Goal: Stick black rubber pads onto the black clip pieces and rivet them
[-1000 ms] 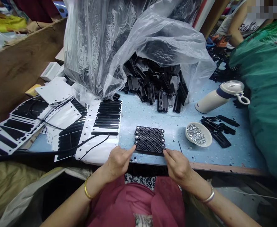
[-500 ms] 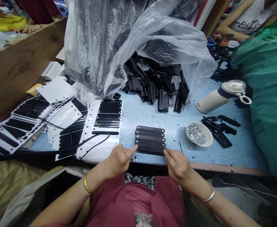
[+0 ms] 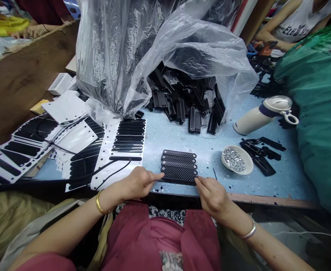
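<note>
A row of several black textured strips [image 3: 179,163] lies side by side near the table's front edge, with small silver rings at many of their ends. My left hand [image 3: 141,183] stretches its index finger to touch the left end of the nearest strip; its other fingers are curled. At that strip's right end, my right hand [image 3: 212,194] holds thumb and fingertips in a pinch. Whatever may be between those fingertips is too small to make out. To the right is a white bowl [image 3: 248,170] of small silver metal rings.
Behind the row, a clear plastic bag [image 3: 142,75] spills black parts [image 3: 195,118]. White sheets with black strips [image 3: 128,135] and a black cable [image 3: 97,173] lie left. A bottle [image 3: 251,119], loose black pieces [image 3: 264,165] and a green sack [image 3: 320,124] are right. Other people sit beyond.
My left forearm has swung outward to the left and the index finger is straighter, its tip still at the strip's left end. My right hand has barely moved.
</note>
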`<state>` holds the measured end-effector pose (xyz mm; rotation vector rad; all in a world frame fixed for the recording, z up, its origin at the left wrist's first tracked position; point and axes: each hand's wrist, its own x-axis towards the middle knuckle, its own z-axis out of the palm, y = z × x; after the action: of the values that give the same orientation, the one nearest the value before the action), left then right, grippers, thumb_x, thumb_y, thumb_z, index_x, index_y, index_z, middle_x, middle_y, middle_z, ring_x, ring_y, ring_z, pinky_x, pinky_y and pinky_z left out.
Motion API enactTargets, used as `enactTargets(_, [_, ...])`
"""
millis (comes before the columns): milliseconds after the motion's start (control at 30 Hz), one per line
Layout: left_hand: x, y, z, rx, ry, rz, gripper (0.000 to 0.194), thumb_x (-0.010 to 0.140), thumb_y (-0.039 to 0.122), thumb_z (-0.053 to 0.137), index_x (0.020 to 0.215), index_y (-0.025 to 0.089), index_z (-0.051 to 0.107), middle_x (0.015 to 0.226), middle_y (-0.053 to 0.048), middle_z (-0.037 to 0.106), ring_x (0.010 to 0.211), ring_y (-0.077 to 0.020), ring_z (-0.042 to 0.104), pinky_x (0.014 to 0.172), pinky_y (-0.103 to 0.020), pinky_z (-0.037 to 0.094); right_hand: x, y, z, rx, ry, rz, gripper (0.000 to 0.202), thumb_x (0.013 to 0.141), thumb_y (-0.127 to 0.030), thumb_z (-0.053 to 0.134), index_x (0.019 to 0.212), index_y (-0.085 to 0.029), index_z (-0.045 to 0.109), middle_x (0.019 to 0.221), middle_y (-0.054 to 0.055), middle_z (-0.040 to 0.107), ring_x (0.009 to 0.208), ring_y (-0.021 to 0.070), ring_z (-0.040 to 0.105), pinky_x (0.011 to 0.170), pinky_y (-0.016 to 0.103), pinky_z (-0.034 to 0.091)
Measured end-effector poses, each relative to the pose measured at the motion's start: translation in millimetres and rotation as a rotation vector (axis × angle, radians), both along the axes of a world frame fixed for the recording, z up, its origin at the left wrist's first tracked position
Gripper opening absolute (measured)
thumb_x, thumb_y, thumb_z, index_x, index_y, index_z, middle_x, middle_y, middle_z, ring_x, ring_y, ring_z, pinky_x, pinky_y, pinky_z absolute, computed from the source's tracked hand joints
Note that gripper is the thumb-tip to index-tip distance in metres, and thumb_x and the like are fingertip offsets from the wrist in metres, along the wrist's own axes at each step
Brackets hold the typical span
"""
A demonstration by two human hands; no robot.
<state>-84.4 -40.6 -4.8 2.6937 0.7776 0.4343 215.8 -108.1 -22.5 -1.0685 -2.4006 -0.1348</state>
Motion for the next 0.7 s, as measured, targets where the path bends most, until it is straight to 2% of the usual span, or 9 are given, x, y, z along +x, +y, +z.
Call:
enactTargets(67, [1.2, 0.5, 2.2, -0.044, -0.024, 0.011, 0.032, 0.091, 0.016, 0.046, 0.120, 0.019, 0.060, 0.064, -0.001, 0.067, 0.052, -0.0129, 0.058, 0.052, -0.024, 0.042, 0.7, -1.5, -3.5, -0.010, 0.015, -0.012, 0.053, 0.080, 0.003, 0.044, 0.132, -0.006, 0.041, 0.097, 0.021, 0.063, 0.082, 0.0269, 0.059, 0.062, 0.043, 0.055])
enactTargets(233, [2.8, -12.5, -8.5, 0.177, -0.047, 0.046, 0.035, 0.093, 0.012, 0.039, 0.124, 0.012, 0.054, 0.060, -0.002, 0.062, 0.049, -0.0159, 0.054, 0.050, -0.028, 0.043, -0.6, 0.0, -1.8, -0.079, 0.180, -0.023, 0.045, 0.085, -0.001, 0.048, 0.129, -0.013, 0.048, 0.097, 0.017, 0.066, 0.083, 0.0239, 0.064, 0.067, 0.040, 0.058])
enactTargets(400, [12.0, -16.1, -12.0, 0.000, -0.314, 0.176, 0.030, 0.091, 0.018, 0.049, 0.120, 0.016, 0.058, 0.063, 0.000, 0.064, 0.053, -0.0120, 0.057, 0.056, -0.025, 0.047, -1.9, 9.1, 3.8, -0.187, 0.359, -0.102, 0.027, 0.090, -0.008, 0.050, 0.113, -0.020, 0.060, 0.084, 0.007, 0.070, 0.075, 0.0182, 0.069, 0.065, 0.030, 0.059])
enactTargets(567, [16.7, -21.9, -7.2, 0.047, -0.474, 0.285, 0.034, 0.087, 0.015, 0.056, 0.121, 0.015, 0.057, 0.068, -0.001, 0.068, 0.053, -0.0122, 0.054, 0.054, -0.026, 0.045, -0.7, 2.7, 6.1, -0.072, 0.359, -0.208, 0.024, 0.089, -0.010, 0.052, 0.112, -0.017, 0.059, 0.081, 0.008, 0.071, 0.067, 0.0186, 0.068, 0.058, 0.030, 0.058])
enactTargets(633, [8.9, -28.3, -3.7, 0.114, -0.492, 0.344, 0.033, 0.086, 0.013, 0.058, 0.119, 0.014, 0.058, 0.070, -0.003, 0.068, 0.056, -0.0133, 0.056, 0.055, -0.027, 0.045, -6.5, -7.8, 11.2, -0.005, 0.365, -0.218, 0.028, 0.088, -0.007, 0.053, 0.113, -0.018, 0.059, 0.080, 0.008, 0.069, 0.066, 0.0187, 0.067, 0.057, 0.030, 0.057])
enactTargets(700, [-5.6, -35.2, -0.4, 0.195, -0.476, 0.413, 0.032, 0.084, 0.010, 0.059, 0.116, 0.015, 0.059, 0.075, -0.005, 0.070, 0.062, -0.0156, 0.061, 0.060, -0.029, 0.048, -20.6, -20.6, 18.1, -0.008, 0.387, -0.152, 0.035, 0.086, -0.003, 0.054, 0.117, -0.018, 0.058, 0.078, 0.007, 0.067, 0.068, 0.0192, 0.065, 0.057, 0.031, 0.056])
